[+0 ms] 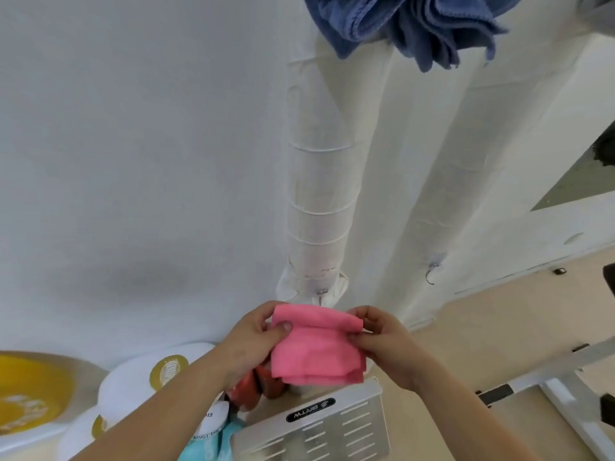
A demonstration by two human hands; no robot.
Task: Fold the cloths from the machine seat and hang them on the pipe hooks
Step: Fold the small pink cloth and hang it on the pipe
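Fingers of my left hand pinch the pink cloth at its top-left corner, and my right hand pinches the top-right, so both are clamped on it. The two white pipes run up toward 12 o'clock, with blue cloths hung at their far end. The pink cloth hangs folded between my hands, its top edge running 9 to 3. The nearer hook sits just beyond that edge at 12 o'clock, roughly midway between the hands. A second hook lies toward 1 o'clock, closer to the right hand.
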